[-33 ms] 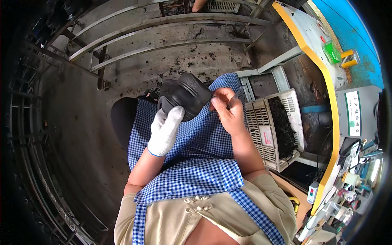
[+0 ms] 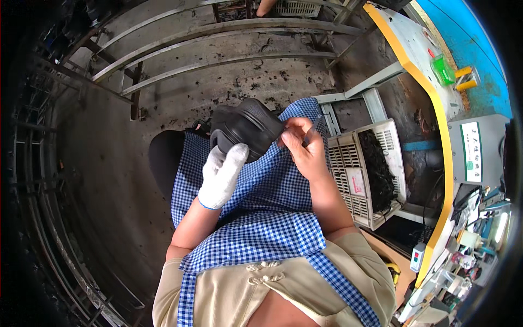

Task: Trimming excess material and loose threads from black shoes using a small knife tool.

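A black leather shoe [image 2: 253,128] with stitched seams is held above my lap, over the blue checked apron [image 2: 272,185]. My left hand [image 2: 224,171], in a white knit glove, grips it from the near left side with the thumb on top. Its other fingers are hidden beneath the leather. Bare, my right hand [image 2: 304,146] is at the shoe's right edge with thumb and fingers pinched together. A thin greyish thing shows by those fingers, too small to name.
On the right stands a white plastic crate [image 2: 354,182] full of black scraps, beside a yellow-edged workbench [image 2: 436,103]. A green container [image 2: 442,71] sits on the bench. Metal rails [image 2: 229,32] run across the far side and a metal rack [image 2: 49,218] down the left.
My gloved left hand has shifted very slightly to the right along the shoe. The thin greyish thing by my right fingers has changed its angle a little.
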Action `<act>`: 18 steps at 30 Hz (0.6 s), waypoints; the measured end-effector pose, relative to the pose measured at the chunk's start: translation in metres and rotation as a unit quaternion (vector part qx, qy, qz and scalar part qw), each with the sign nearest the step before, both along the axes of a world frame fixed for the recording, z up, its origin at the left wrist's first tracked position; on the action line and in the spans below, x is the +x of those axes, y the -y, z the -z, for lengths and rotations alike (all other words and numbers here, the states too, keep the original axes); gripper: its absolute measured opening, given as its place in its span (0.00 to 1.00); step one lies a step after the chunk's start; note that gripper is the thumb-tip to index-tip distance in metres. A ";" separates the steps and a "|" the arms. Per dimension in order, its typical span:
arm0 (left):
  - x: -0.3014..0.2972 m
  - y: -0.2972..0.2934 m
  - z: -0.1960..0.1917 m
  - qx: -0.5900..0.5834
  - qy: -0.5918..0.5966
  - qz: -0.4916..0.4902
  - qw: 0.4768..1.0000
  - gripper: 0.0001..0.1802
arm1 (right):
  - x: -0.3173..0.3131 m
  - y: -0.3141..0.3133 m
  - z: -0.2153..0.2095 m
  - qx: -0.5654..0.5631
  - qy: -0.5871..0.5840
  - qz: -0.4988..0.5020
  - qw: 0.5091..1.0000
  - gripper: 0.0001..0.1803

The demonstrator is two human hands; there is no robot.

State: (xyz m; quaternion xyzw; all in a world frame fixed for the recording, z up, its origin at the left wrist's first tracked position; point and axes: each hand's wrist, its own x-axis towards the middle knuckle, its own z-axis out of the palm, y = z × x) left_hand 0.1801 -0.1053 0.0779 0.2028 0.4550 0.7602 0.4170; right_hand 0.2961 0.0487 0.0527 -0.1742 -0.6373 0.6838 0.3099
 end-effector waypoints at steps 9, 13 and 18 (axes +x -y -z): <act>-0.013 0.000 -0.011 -0.077 -0.551 0.020 0.831 0.13 | 0.010 -0.013 0.006 -0.201 0.057 -0.171 0.963 0.30; 0.007 0.012 -0.003 -0.118 -0.804 0.050 0.580 0.15 | 0.014 0.003 0.042 -0.356 0.172 -0.183 0.900 0.39; -0.019 0.035 -0.055 -0.043 -0.597 0.145 0.788 0.18 | 0.018 0.030 0.006 -0.452 0.096 -0.174 0.870 0.34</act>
